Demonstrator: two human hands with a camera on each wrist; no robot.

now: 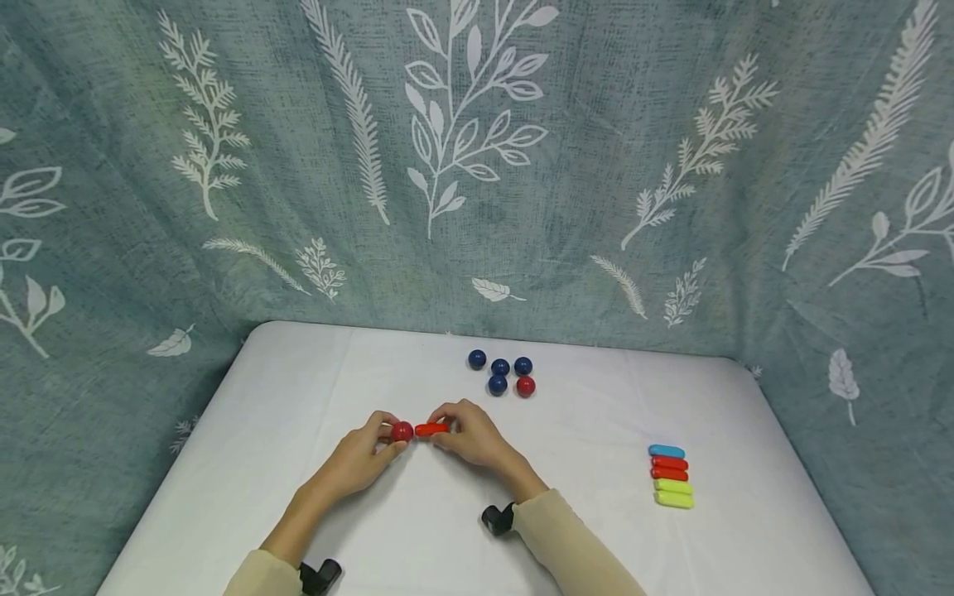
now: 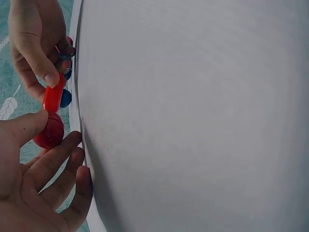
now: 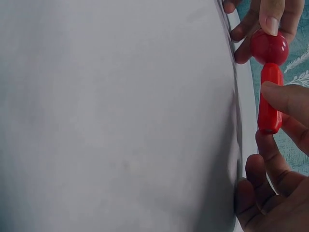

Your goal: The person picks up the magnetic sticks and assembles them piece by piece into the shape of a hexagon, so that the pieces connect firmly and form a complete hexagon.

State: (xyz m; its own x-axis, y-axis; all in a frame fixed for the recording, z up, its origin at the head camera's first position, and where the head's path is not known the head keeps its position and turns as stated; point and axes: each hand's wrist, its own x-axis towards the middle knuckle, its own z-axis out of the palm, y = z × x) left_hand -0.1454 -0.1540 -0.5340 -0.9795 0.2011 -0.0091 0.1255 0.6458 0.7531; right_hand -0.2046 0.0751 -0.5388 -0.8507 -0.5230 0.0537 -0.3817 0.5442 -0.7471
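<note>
In the head view, the left hand (image 1: 363, 457) pinches a glossy red ball (image 1: 402, 431) between thumb and fingers. The right hand (image 1: 471, 434) grips a short red rod (image 1: 431, 430) by its sides. Both wrist views show the ball (image 3: 269, 47) and the rod (image 3: 270, 96) end to end, with the rod's tip against the ball. The left thumb presses on the ball (image 2: 50, 133) in the left wrist view; the remaining left fingers spread below it. Whether ball and rod are joined or merely touching, I cannot tell.
Several dark blue balls (image 1: 498, 384) and another red ball (image 1: 525, 386) lie toward the back of the white table (image 1: 581, 497). To the right, a blue rod (image 1: 667, 451), red rods (image 1: 670, 468) and yellow rods (image 1: 674, 493) lie in a column. A patterned green curtain (image 1: 566, 273) hangs behind.
</note>
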